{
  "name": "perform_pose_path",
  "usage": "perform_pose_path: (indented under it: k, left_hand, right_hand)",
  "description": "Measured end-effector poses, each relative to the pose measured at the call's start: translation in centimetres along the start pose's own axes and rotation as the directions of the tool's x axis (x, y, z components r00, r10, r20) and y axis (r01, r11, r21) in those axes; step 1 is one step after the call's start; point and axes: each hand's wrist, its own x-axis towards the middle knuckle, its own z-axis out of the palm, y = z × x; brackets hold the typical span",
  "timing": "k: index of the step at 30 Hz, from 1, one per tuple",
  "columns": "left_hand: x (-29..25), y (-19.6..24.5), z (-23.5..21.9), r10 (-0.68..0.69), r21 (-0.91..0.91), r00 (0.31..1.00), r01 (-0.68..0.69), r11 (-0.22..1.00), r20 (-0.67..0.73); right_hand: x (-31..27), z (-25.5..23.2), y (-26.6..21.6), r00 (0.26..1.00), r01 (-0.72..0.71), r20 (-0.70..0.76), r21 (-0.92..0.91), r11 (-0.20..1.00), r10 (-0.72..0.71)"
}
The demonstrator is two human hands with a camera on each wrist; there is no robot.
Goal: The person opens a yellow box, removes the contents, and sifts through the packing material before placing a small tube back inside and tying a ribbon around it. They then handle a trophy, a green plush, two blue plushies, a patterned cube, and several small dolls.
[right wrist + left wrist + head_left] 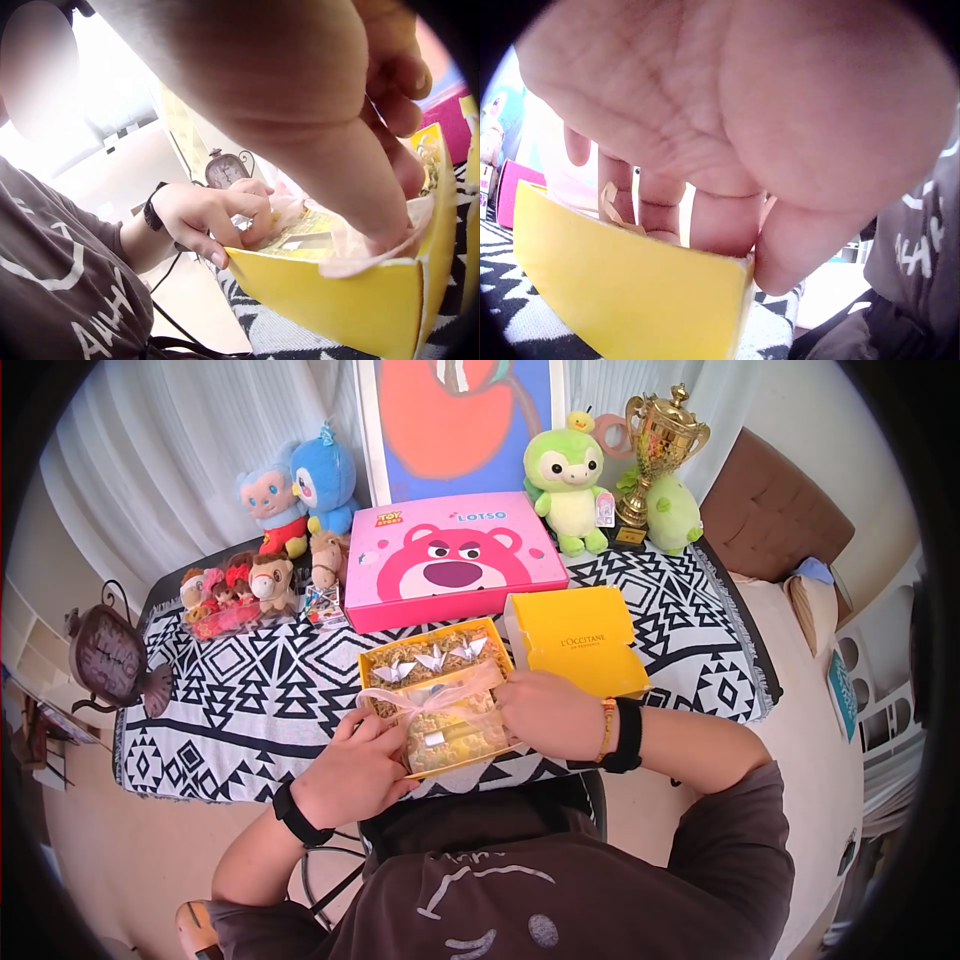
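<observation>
A yellow gift box [337,300] sits in front of the person on a patterned cloth. Inside, three white paper cranes [434,658] lie on shredded paper filler along the far side, and a clear-covered pack with a white-capped item [434,739] fills the near side. Across the middle runs a sheer pink ribbon [440,702] with a bow toward the left. The left hand [355,775] grips the box's near left corner, thumb outside the wall and fingers over the rim. At the right wall, the right hand [550,712] pinches the ribbon, its thumb pressed down inside the rim.
The yellow lid [580,650] lies right of the box. Behind stands a pink Lotso box [455,560]. Plush toys [570,485], a gold trophy [665,450] and a painting [460,430] line the back. A vintage-style clock [107,660] is at far left.
</observation>
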Motion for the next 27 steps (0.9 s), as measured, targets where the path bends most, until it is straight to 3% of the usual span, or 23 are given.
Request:
perform_pose_path:
  k: [6, 9, 11, 12, 14, 18, 20, 21, 23, 24, 25, 27]
  left_hand:
    - [0.0, -0.7, 0.3, 0.034, -0.08, 0.999, -0.032, 0.996, 0.026]
    - [0.0, -0.7, -0.2, 0.027, -0.088, 0.999, -0.023, 0.996, 0.039]
    - [-0.1, -0.8, -0.4, 0.007, -0.102, 0.998, 0.0, 0.995, 0.066]
    - [0.0, -0.8, -0.5, 0.007, -0.099, 0.998, -0.001, 0.995, 0.063]
    - [0.0, -0.9, -0.6, 0.011, -0.091, 0.995, -0.002, 0.996, 0.102]
    - [0.0, -0.5, -0.9, 0.005, -0.084, 0.997, 0.002, 0.996, 0.078]
    - [0.1, -0.7, -1.8, 0.004, -0.177, 1.0, -0.009, 0.984, -0.029]
    - [0.0, -0.9, -2.3, 0.003, -0.178, 1.0, -0.008, 0.984, -0.028]
    - [-0.2, -1.9, -3.4, -0.119, -0.334, 0.989, 0.084, 0.939, -0.086]
    - [0.1, -2.3, -3.8, -0.176, -0.381, 0.966, 0.093, 0.92, -0.189]
    - [0.5, -2.4, -3.9, -0.177, -0.38, 0.966, 0.095, 0.92, -0.188]
    - [1.5, -2.6, -3.5, -0.425, -0.458, 0.863, 0.272, 0.847, -0.274]
  right_hand:
    - [1.2, 1.8, -0.4, 0.993, -0.116, -0.015, -0.014, 0.993, 0.116]
    - [1.1, 1.0, -0.3, 0.993, -0.078, 0.085, -0.005, 0.997, 0.078]
    - [0.6, -0.4, 0.1, 0.984, 0.046, 0.174, -0.035, 0.998, -0.039]
    - [0.6, -1.0, 0.0, 0.984, 0.046, 0.173, -0.039, 0.998, -0.039]
    - [0.6, -1.8, -0.2, 0.946, 0.013, 0.325, -0.065, 0.998, 0.009]
    - [0.2, -0.6, -0.2, 0.96, 0.08, 0.274, -0.049, 0.996, -0.063]
    - [0.8, -1.9, 0.1, 0.907, 0.0, 0.421, -0.037, 0.999, 0.015]
    - [1.0, -2.6, 0.5, 0.907, 0.002, 0.421, -0.036, 0.999, 0.013]
    - [1.1, -4.1, 1.1, 0.972, -0.144, 0.214, 0.204, 0.968, 0.1]
    - [1.6, -4.9, 0.6, 0.969, -0.248, 0.06, 0.277, 0.928, 0.241]
    - [1.9, -4.7, 0.9, 0.969, -0.247, 0.06, 0.278, 0.928, 0.24]
    - [2.5, -3.4, 2.1, 0.956, -0.145, -0.216, 0.234, 0.961, 0.197]
